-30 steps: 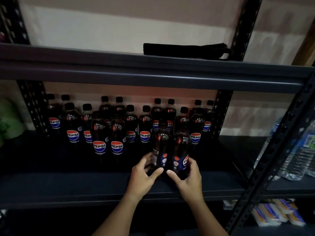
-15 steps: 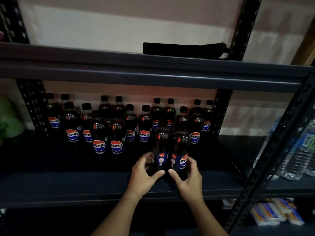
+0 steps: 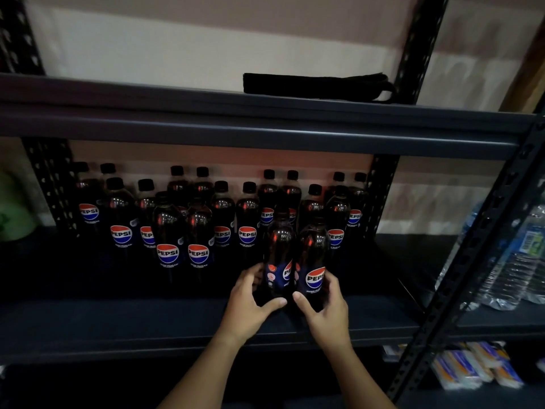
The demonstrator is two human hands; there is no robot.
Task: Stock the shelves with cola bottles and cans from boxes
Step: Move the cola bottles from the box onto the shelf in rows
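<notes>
— Left grip?
— Left hand (image 3: 246, 302) curled round the left Pepsi bottle (image 3: 278, 255), thumb across the front low down, fingers wrapped behind the label.
— Right grip?
— Right hand (image 3: 327, 305) wrapped round the right Pepsi bottle (image 3: 313, 255) in the same way, thumb in front near the base, fingers round the far side by the logo.
— Where exactly?
— Both upright on the dark middle shelf (image 3: 118, 320), touching side by side, just in front of the stocked Pepsi bottles (image 3: 182, 231) and toward the right end of that group.
— Labels?
— Full logo facing out on the right one; on the left one only part of the logo in view, small round marks beside it.
— And the stocked lot?
— Standing in pairs several rows deep, black caps, dark cola, most logos facing forward, back row close to the wall.
— Anything above?
— Folded black umbrella (image 3: 318, 87) lying flat on the upper shelf (image 3: 147, 113), near the right rear upright.
— To the sides?
— Green object (image 3: 14, 211) at the far left edge, too blurred to name. Clear water bottles (image 3: 519, 255) on the neighbouring rack at right. Small packets in white, orange and blue (image 3: 472, 367) on a lower level at bottom right.
</notes>
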